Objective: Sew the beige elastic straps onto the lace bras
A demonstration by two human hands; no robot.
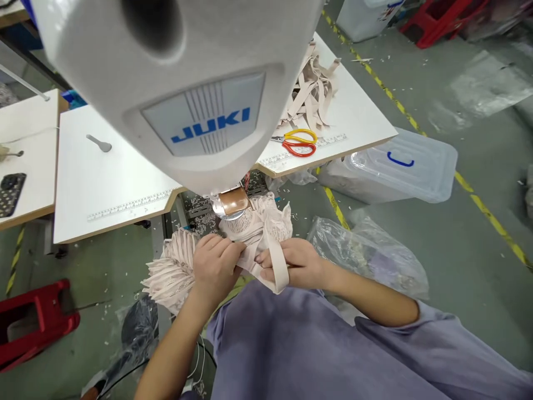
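A pale pink lace garment piece lies bunched in front of the sewing machine marked JUKI, close to its metal and copper-coloured lower part. My left hand is closed on the fabric's near left edge, its fingers bent over the cloth. On the other side my right hand pinches the same piece, with a pale elastic band looping over its fingers. Left of my left hand hangs a thick bundle of pleated, lace-trimmed pieces. The needle area is hidden behind the machine head.
Scissors with yellow and red handles lie by a printed ruler on the right tabletop, near a heap of pale strips. A lidded plastic bin and plastic bags are on the right. A red stool stands left.
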